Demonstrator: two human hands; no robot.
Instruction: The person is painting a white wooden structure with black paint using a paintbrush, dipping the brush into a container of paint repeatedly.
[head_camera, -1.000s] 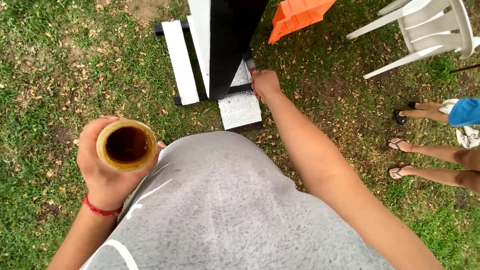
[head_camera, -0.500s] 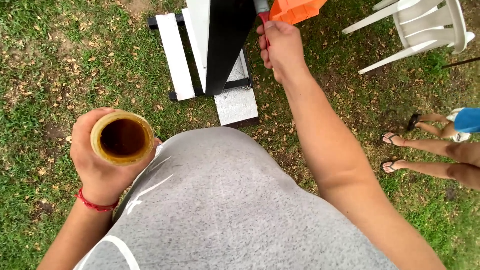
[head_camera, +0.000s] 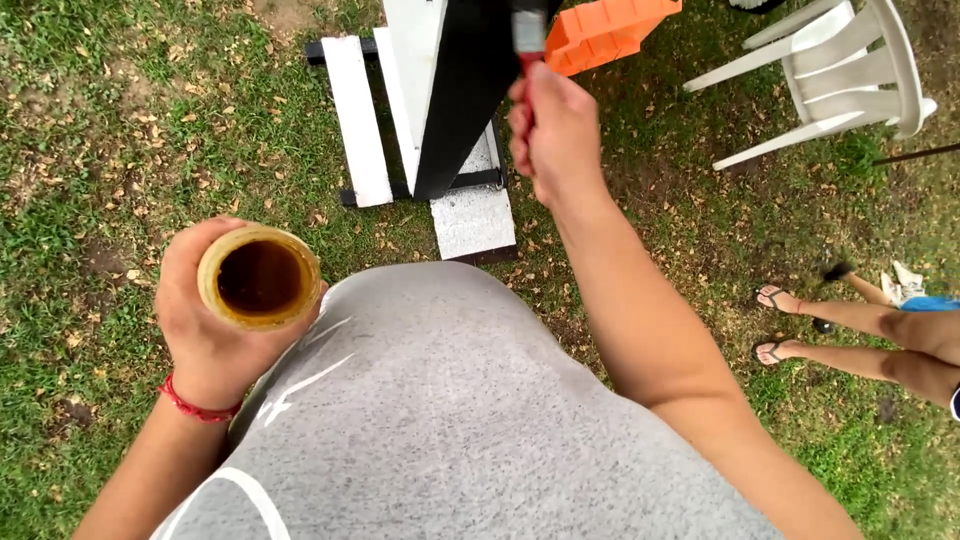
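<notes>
My left hand (head_camera: 205, 325) grips a yellowish cup (head_camera: 260, 278) with dark liquid inside, held close to my grey shirt; a red string band circles that wrist. My right hand (head_camera: 555, 135) is raised and closed around a paintbrush (head_camera: 527, 40) with a red handle and metal ferrule. The brush bristles rest against a tall upright post (head_camera: 460, 85) that is black on one face and white on the other. The post stands on a base of white and black slats (head_camera: 355, 120) lying on the grass.
An orange plastic crate (head_camera: 605, 30) sits behind the post. A white plastic chair (head_camera: 840, 75) stands at the upper right. Another person's legs and sandalled feet (head_camera: 800, 325) are at the right edge. Grass with dry leaves lies all around.
My right hand has risen from low beside the post's base to high up along it, carrying the paintbrush. The cup in my left hand has stayed about where it was.
</notes>
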